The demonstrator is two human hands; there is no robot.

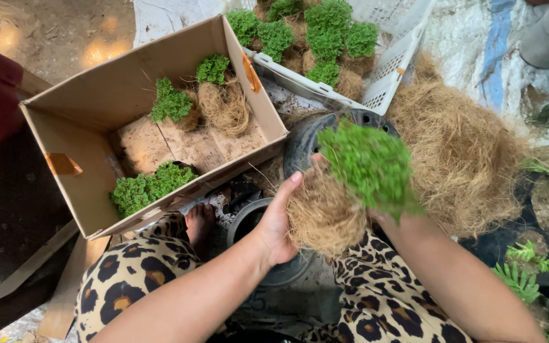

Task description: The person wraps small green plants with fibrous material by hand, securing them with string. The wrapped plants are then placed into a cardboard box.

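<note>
- We cup the plant ball (344, 190) at frame centre; left hand (276, 222) fingers wrapped round its fibre base.
- Right hand (382, 219) mostly hidden behind the leaves, probably gripping too; can't tell.
- Cardboard box (90, 114) upper left, white crate (389, 70) top.

Both hands cup a fibre-wrapped green plant (351, 184): the left hand (277, 222) presses its near side, the right hand (379, 219) mostly hidden beneath. Left, a cardboard box (96, 101) holds similar plants.
</note>
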